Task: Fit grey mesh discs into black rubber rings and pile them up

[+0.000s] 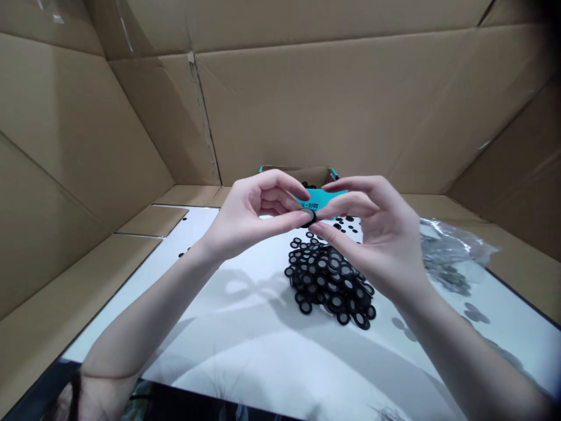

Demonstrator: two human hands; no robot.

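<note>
Held up above the table is a small black ring with a grey disc face (311, 217). My left hand (256, 213) pinches it from the left, its thumb lying over the disc and the other fingers curled. From the right, the thumb and a finger of my right hand (379, 231) grip the ring's edge, while the index finger arches above. Below and a little nearer, a heap of similar black rings with grey centres (322, 280) lies on the white table (245, 345).
Behind my hands stands a teal box (324, 199) with black pieces inside. A clear plastic bag (456, 248) with grey discs lies at right, and loose grey discs (475, 313) are nearby. Small black pieces dot the table. Cardboard walls (328, 111) enclose the back and sides.
</note>
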